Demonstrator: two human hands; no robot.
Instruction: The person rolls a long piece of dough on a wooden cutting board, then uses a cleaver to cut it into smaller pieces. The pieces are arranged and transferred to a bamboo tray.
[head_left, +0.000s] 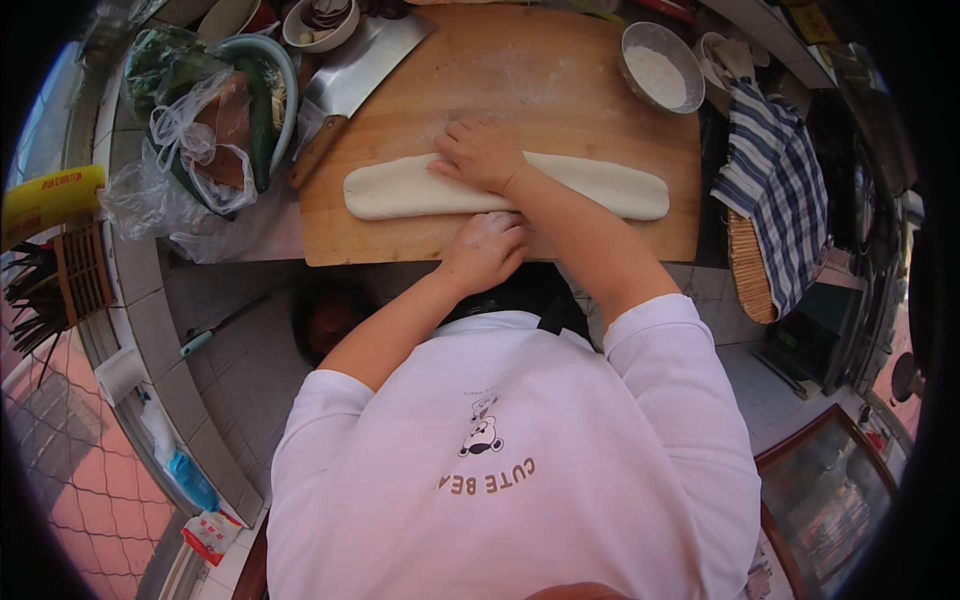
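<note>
A long, flattened strip of pale dough (420, 187) lies crosswise on a wooden board (472, 82). My right hand (482, 154) rests palm down across the middle of the strip, its thumb apart from the fingers. Just below it, my left hand (487, 244), dusted with flour, is at the near edge of the board, close to the dough's near side. Its fingers are bent, and what lies under them is hidden. Flour is smeared on the board beyond the dough.
A cleaver (367, 64) lies on the board's left side, handle towards me. Left of it stands a basin (289, 82) with bagged vegetables. A bowl of flour (660, 75) sits at the board's far right corner. A striped cloth (780, 187) hangs over a woven tray (750, 270).
</note>
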